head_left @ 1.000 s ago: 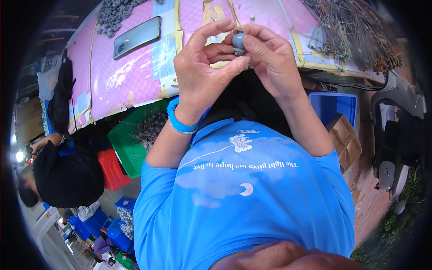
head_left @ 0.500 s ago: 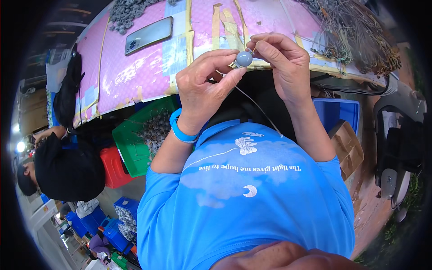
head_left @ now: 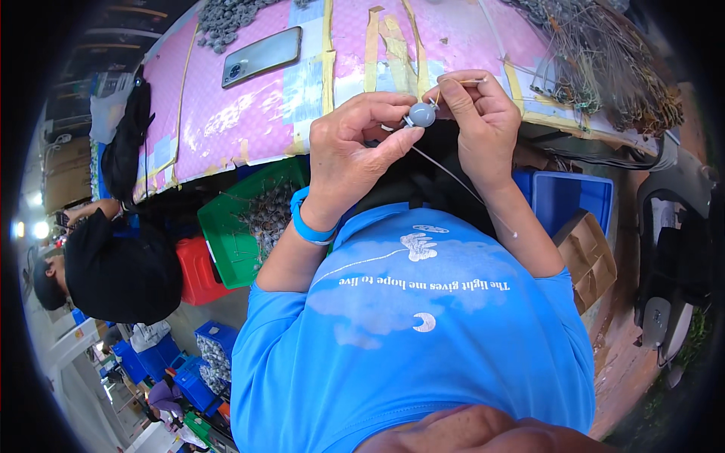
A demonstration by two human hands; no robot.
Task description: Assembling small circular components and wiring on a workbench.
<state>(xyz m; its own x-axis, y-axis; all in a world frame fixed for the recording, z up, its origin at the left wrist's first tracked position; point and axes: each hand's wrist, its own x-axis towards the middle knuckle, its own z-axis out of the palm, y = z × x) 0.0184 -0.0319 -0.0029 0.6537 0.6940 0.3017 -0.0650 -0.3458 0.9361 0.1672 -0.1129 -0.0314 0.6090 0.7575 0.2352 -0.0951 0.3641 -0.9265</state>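
Note:
Between the thumb and fingers of my left hand (head_left: 364,137) is a small round grey ball-shaped part (head_left: 421,115) with a pale fitting at its side. A thin grey wire (head_left: 453,177) trails from it down over my shirt. My right hand (head_left: 482,113), just right of the ball, pinches a thin yellowish wire (head_left: 462,81) that runs toward the ball's top. Both hands are above the table's near edge. Whether the yellowish wire is joined to the ball is too small to tell.
The pink-covered table (head_left: 242,113) carries a phone (head_left: 262,57), a heap of grey parts (head_left: 226,23) and a bundle of wires (head_left: 604,68). Below stand a green bin (head_left: 226,226), a red container (head_left: 198,272), a blue bin (head_left: 574,198) and a paper bag (head_left: 587,260). Another person (head_left: 121,268) sits at left.
My right hand has drawn the yellowish wire out so more of it shows, pointing right. The whole view has shifted slightly; my left hand still holds the ball.

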